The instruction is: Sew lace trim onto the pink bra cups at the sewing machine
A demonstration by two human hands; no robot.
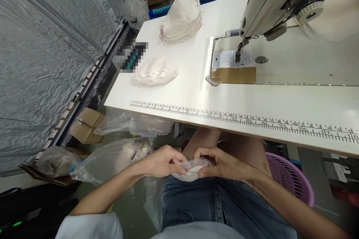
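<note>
Both my hands are in my lap, below the table's front edge. My left hand (164,162) and my right hand (221,164) are closed, pinching a small clear plastic bag with white lace pieces (192,171) between them, over my jeans. On the white sewing table (182,93) lie a flat pile of white lace pieces (154,73) and, farther back, a taller stack of cream fabric pieces (182,18). The sewing machine (280,3) stands at the right with its needle (238,54) over the plate.
A printed ruler (252,121) runs along the table's front edge. Under the table are a purple basket (288,179) at the right, clear plastic bags (112,158), a plastic box (150,127) and a cardboard box (85,125) at the left. Grey sheeting (42,63) covers the left side.
</note>
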